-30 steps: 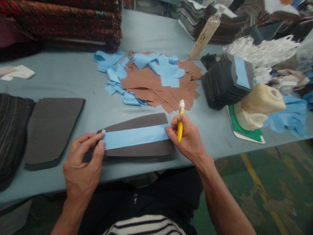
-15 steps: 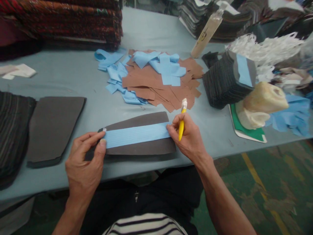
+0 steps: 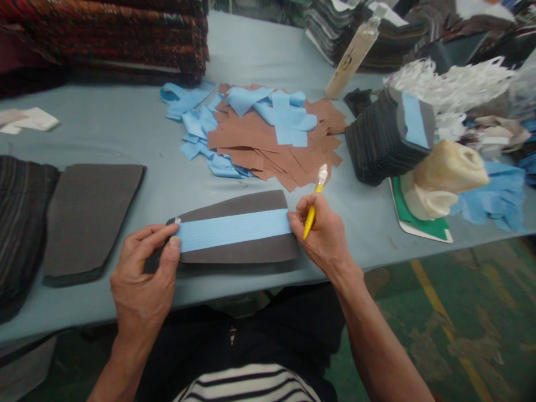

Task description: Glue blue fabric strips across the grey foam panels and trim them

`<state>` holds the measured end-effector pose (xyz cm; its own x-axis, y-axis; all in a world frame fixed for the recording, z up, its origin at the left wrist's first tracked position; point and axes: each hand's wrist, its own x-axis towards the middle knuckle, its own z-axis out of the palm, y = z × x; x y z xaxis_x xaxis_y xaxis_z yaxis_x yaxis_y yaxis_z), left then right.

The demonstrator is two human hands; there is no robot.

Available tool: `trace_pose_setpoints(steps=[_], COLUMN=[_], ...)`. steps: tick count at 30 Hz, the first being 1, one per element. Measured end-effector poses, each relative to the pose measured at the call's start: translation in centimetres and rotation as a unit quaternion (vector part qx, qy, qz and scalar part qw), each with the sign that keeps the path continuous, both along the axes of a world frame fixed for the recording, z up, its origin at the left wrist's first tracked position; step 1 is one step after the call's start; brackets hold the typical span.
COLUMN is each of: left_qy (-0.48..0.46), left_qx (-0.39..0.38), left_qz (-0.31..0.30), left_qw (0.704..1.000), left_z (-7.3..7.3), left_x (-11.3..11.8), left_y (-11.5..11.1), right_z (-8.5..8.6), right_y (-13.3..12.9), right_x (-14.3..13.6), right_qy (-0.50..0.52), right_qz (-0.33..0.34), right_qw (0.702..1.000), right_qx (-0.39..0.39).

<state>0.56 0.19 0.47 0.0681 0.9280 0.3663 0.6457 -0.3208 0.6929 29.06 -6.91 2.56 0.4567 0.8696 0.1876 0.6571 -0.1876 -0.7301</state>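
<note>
A light blue fabric strip lies lengthwise across a dark grey tapered panel near the table's front edge. My left hand pinches the strip's left end between thumb and fingers, where a small white bit shows. At the strip's right end, my right hand holds a yellow-handled brush in its curled fingers, the whitish bristles pointing up and away. The thumb and fingertips of that hand also touch the strip's right end.
Brown pieces and blue strips are heaped behind the panel. To the left lie a grey panel stack and a taller pile. At right stand a block of dark pieces, a glue-crusted container and a bottle.
The brush in my right hand has tilted, its bristle end swinging to the right. Both hands stay at the strip's ends, and the view has shifted slightly.
</note>
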Motion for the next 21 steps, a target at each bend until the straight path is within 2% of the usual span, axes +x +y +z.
trace_pose_setpoints(steps=[4, 9, 11, 16, 18, 21], left_qy=[0.0, -0.023, -0.029, -0.056, -0.067, -0.073], left_qx=[0.005, 0.015, 0.01, 0.003, 0.0, 0.0], left_qz=[-0.002, -0.005, -0.006, -0.013, -0.014, -0.012], left_qw=[1.0, 1.0, 1.0, 0.998, 0.998, 0.997], left_z=[-0.3, -1.0, -1.1, -1.4, -1.6, -1.9], left_x=[-0.1, -0.3, -0.4, -0.4, -0.4, -0.4], left_y=[0.0, 0.1, 0.1, 0.0, 0.0, -0.1], right_z=[-0.4, 0.1, 0.6, 1.3, 0.9, -0.4], right_y=[-0.7, -1.4, -1.4, -1.0, -0.9, -1.1], right_x=[0.8, 0.1, -1.1, -4.6, -5.6, -6.2], right_qy=[-0.029, -0.069, -0.085, -0.138, -0.165, -0.19], right_qz=[-0.034, -0.055, -0.028, 0.108, 0.137, 0.14], right_qw=[0.999, 0.992, 0.988, 0.969, 0.961, 0.954], right_qx=[0.017, 0.093, 0.129, 0.176, 0.176, 0.182])
